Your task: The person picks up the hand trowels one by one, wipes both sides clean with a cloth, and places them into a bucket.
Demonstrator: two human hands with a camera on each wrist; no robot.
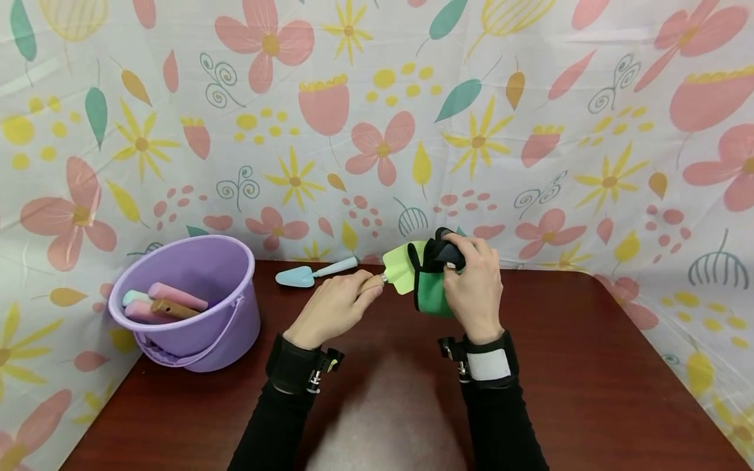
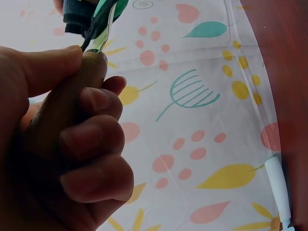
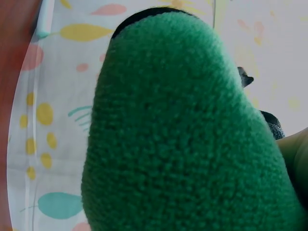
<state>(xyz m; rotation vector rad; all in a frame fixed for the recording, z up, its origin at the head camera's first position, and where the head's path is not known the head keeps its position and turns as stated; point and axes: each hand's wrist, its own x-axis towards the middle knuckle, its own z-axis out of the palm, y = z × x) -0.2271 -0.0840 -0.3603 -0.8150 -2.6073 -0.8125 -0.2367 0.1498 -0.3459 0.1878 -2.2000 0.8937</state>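
Yellow-green toy spade [image 1: 399, 269] sits between our two hands, held up just above the dark red table [image 1: 589, 366]. Our left hand [image 1: 332, 307] has its fingers curled tight around the brown wooden handle [image 2: 62, 115] of the spade. From the left wrist view we see the fingers [image 2: 96, 139] wrapped all the way round it, with the thumb on top. The flat blade of the spade touches a green cloth [image 1: 431, 291] with a black edge. Our right hand [image 1: 474, 288] grips that cloth, fingers bent over its dark top part. From the right wrist view the fuzzy green cloth [image 3: 178, 134] fills almost everything.

On the table behind our left hand lies a light blue toy trowel [image 1: 312, 273] with a pale handle. It is near the spade but not touching it. At the left side of the table stands a purple bucket [image 1: 194, 327]. Inside it we see pink sticks [image 1: 171, 297], a pale green one and a brown wooden piece [image 1: 173, 309]. A flowery cloth [image 1: 377, 118] hangs all around the table like a wall. We wear black sleeves and black wrist bands [image 1: 294, 369].
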